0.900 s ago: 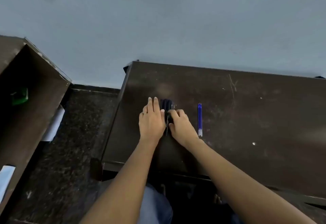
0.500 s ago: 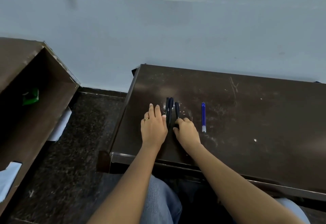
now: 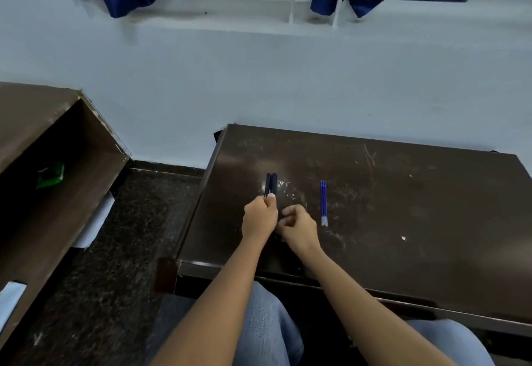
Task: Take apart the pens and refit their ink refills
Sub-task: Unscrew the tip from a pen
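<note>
Pens: dark pair, held above desk.
Left hand: fingers clamped pens' lower ends.
Right hand: fingers curled; grip unclear.
Refills: blue, lay loose right of hands.
Progress: seemingly early; refitting remained.

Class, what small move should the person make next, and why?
Probably draw one of the dark pens out with the right hand, so it can be opened alone: the left hand grips them bundled together, the right hand curls beside them, and blue refills lie on the desk.
</note>
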### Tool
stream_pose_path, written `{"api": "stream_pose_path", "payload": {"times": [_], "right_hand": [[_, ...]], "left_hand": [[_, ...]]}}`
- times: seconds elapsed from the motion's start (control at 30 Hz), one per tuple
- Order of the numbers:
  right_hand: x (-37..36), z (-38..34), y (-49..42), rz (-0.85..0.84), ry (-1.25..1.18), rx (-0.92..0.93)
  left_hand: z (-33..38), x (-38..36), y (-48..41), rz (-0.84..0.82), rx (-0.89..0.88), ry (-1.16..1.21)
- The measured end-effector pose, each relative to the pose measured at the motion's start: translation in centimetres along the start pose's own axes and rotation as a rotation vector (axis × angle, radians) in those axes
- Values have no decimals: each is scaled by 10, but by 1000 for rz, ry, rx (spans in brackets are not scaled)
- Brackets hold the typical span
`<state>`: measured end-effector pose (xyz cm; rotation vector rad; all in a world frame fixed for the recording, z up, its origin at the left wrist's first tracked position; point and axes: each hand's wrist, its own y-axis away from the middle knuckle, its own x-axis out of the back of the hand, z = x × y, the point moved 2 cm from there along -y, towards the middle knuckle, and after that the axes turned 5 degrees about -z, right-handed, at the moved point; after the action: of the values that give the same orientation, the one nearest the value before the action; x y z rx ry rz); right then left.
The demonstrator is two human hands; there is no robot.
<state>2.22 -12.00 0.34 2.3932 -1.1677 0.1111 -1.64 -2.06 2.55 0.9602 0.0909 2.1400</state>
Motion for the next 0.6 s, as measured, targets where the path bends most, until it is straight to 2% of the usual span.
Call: {"api": "stream_pose_path", "payload": {"times": [0.13, 0.2, 0.37, 0.47, 0.6], "right_hand": [[-4, -2, 3, -107, -28, 37], [-2, -3, -1, -137, -51, 16], [9, -2, -19, 65, -237, -79], [14, -5, -29, 59, -203, -103], [21, -9, -38, 12, -186, -160]], "left_hand": [[5, -8, -6, -60, 46, 352], [6, -8, -4, -64, 35, 406], [-1, -5, 6, -121, -186, -14], [-5, -9, 13, -166, -257, -190], [-3, -10, 16, -110, -285, -272]]}}
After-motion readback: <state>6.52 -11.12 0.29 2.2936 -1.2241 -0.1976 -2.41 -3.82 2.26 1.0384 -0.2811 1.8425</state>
